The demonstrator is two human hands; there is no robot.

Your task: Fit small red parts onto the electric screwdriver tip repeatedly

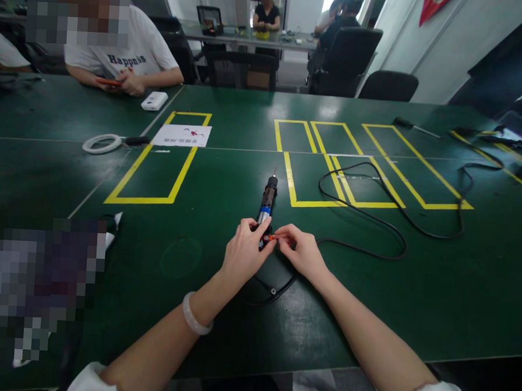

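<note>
An electric screwdriver (267,203) with a black nose, a blue ring and a thin bit points away from me over the green table. My left hand (246,250) is closed around its rear part, hiding much of the body. Close beside it, my right hand (299,250) pinches a small orange piece (271,237) at the screwdriver's side. Fingers cover most of that piece, so its kind is unclear. A black cable (282,290) curves on the table below both hands.
Yellow tape rectangles (294,185) mark the green table (220,310). A long cable (390,225) loops at right, near a hand screwdriver (415,128). Paper (183,135), a white cable coil (101,143) and a white box (154,101) lie left. A person (128,54) sits across, holding a phone.
</note>
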